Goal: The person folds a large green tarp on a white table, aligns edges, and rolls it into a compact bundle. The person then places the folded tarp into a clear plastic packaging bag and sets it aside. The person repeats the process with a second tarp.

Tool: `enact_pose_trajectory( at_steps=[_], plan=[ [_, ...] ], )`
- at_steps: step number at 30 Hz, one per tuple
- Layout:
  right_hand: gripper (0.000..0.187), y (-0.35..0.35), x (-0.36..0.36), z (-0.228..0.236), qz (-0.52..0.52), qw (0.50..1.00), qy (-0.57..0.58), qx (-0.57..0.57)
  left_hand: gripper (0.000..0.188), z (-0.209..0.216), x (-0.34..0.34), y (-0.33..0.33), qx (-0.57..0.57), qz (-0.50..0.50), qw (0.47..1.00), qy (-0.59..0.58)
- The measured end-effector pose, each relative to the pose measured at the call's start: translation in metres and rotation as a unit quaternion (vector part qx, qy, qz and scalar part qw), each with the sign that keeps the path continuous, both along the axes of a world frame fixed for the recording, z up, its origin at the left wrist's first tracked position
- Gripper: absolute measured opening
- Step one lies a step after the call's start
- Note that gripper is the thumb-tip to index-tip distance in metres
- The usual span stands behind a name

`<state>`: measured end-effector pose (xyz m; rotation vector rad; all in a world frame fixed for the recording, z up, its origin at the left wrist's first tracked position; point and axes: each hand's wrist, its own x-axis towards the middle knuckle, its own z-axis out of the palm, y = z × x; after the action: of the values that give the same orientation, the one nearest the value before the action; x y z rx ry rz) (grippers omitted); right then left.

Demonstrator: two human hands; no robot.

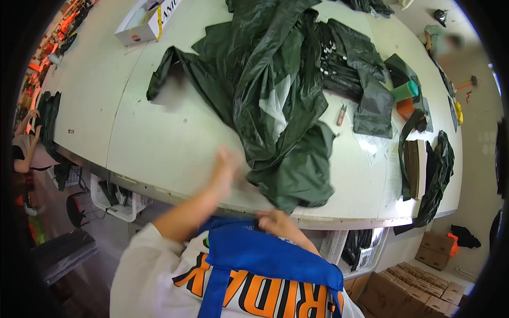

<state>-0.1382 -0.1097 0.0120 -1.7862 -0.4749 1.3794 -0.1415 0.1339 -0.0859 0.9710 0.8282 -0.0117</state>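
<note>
A heap of dark green, shiny rainwear-like fabric (297,164) spreads from the far side of the table to its near edge, with a sleeve-like piece reaching left and a white patch in its folds. My left hand (225,167) is over the table just left of the heap's near end, smeared by motion, so its fingers cannot be read. At the table's near edge, my right hand (273,221) is closed with curled fingers, just below the fabric's lower end. Whatever it may hold is hidden.
The pale table (154,132) carries a white box (146,24) at far left. On the right lie folded green pieces (374,108), a red-handled cutter (342,115), a green-topped roll (405,91) and brown boards (415,169). White crates (114,199) stand below; another person (34,148) works at left.
</note>
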Motion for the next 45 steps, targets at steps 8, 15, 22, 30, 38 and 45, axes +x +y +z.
enact_pose_trajectory(
  at_steps=[8,15,22,30,38,45],
  plan=[
    [0.083,-0.038,0.079,0.054,-0.191,0.798,-0.571,-0.032,0.04,0.058,0.005,-0.035,-0.273,-0.128,0.953,-0.042],
    [0.066,0.013,0.046,-0.017,-0.264,0.947,-0.147,0.108,0.047,0.038,-0.027,-0.01,-0.343,-0.093,0.922,-0.154],
    [0.041,0.034,0.03,0.068,-0.388,0.819,-0.001,0.424,0.04,0.16,0.006,-0.04,0.443,-0.354,0.68,-0.465],
    [0.028,0.016,0.045,0.077,-0.314,0.859,-0.233,0.331,0.017,0.175,0.007,-0.079,0.592,-0.207,0.68,-0.38],
    [0.051,-0.006,0.072,0.097,-0.269,0.834,-0.369,0.311,0.035,0.221,0.01,-0.082,0.689,-0.274,0.603,-0.294],
    [0.092,-0.023,0.035,0.017,-0.204,0.685,-0.658,0.239,0.047,0.184,0.017,-0.097,0.749,-0.14,0.594,-0.256]
  ],
)
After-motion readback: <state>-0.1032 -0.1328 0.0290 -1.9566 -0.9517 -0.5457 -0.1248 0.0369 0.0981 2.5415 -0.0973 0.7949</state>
